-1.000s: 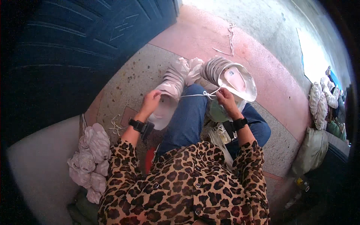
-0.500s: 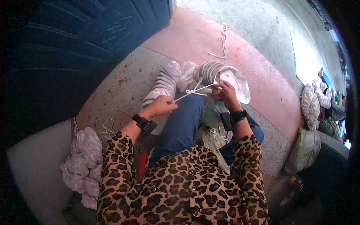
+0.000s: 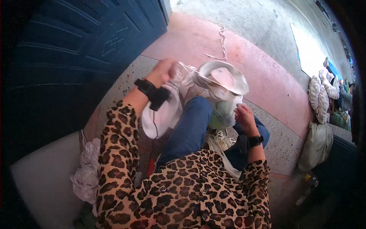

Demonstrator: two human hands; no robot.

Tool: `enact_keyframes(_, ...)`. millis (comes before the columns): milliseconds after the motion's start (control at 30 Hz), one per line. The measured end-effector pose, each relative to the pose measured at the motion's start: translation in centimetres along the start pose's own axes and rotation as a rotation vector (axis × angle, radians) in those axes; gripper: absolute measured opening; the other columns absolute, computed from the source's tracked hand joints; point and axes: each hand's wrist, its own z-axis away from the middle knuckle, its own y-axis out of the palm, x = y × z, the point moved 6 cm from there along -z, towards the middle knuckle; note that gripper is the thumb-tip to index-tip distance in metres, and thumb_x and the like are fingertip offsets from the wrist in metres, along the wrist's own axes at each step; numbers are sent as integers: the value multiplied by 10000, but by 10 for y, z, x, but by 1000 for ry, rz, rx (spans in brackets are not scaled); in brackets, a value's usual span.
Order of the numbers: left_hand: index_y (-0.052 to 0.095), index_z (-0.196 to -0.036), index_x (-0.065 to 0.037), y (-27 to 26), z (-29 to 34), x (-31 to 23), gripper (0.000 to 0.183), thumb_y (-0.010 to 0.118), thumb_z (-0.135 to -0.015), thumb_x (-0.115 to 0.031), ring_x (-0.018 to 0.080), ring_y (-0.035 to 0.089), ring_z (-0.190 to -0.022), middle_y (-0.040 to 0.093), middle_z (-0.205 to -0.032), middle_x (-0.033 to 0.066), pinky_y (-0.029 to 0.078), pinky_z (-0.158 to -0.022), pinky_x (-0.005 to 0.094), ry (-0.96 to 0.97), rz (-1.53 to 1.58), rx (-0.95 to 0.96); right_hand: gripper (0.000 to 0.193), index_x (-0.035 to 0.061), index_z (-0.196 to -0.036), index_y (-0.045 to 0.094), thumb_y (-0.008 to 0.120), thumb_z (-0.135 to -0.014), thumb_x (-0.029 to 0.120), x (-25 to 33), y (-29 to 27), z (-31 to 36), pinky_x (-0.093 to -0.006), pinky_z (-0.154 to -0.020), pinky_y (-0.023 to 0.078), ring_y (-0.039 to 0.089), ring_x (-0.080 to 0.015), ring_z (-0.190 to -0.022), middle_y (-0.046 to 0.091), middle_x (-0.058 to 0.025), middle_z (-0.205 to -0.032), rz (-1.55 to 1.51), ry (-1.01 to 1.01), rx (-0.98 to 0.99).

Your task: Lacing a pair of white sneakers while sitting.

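Note:
My left hand (image 3: pixel 165 71), blurred by motion, is raised beyond my knee with its fingers curled in. A white cord (image 3: pixel 189 68) runs from beside it across to a stack of white cloth pieces that look like brimmed hats (image 3: pixel 223 78). The stack's round rim is turned up towards me, with a pale label inside. To the right and lower, my right hand (image 3: pixel 246 117) has its fingers pinched together against the stack's hanging white edge; what lies between them is hidden. Under my left wrist rests another white, rounded cloth piece (image 3: pixel 163 114).
Loose cord (image 3: pixel 223 42) lies on the pink floor ahead. A dark blue door (image 3: pixel 95 49) stands at the left. White bundles (image 3: pixel 85 171) sit at lower left; more bundles (image 3: pixel 318 95) and a full sack (image 3: pixel 314 147) are at right. Pale strands (image 3: pixel 223 149) lie by my legs.
My hands have moved apart: the left up and away, the right down and outward. The right has left the knotted cord. The stacks have shifted, and the left one shows a broad white face.

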Motion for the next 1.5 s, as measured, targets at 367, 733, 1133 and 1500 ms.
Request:
enact_keyframes(367,446,-860,-77,40,133,-207,270,681,-829,-205,169,519,-700,466,-738,26,489,-797,429,379,535,-299,191,94,-1103,609,624,-967,226,22,-97,31,-242,-563,479,573,-89,-632,632,16,-810,-201,-121,-141)
enact_keyframes(733,470,-1128,-45,107,131,-305,421,545,-887,-382,254,559,-978,544,-1078,112,469,-893,387,768,397,-449,205,78,-1135,600,590,-981,212,12,-98,28,-241,-575,481,586,-94,-656,626,15,-804,-227,-147,-120)
enact_keyframes(1133,490,-937,-53,99,87,-139,268,613,-852,-275,292,561,-1004,552,-967,112,452,-903,433,159,291,-122,216,62,-1136,595,594,-980,211,38,-88,33,-224,-562,448,547,-82,-637,624,3,-812,-125,-197,-128)
enact_keyframes(1500,607,-1111,3,189,137,78,297,559,-819,-16,262,617,-966,641,-993,129,497,-866,367,319,-378,151,293,-9,-1165,618,602,-976,215,153,123,39,-249,-694,484,590,-113,-767,651,-28,-889,464,-449,210)
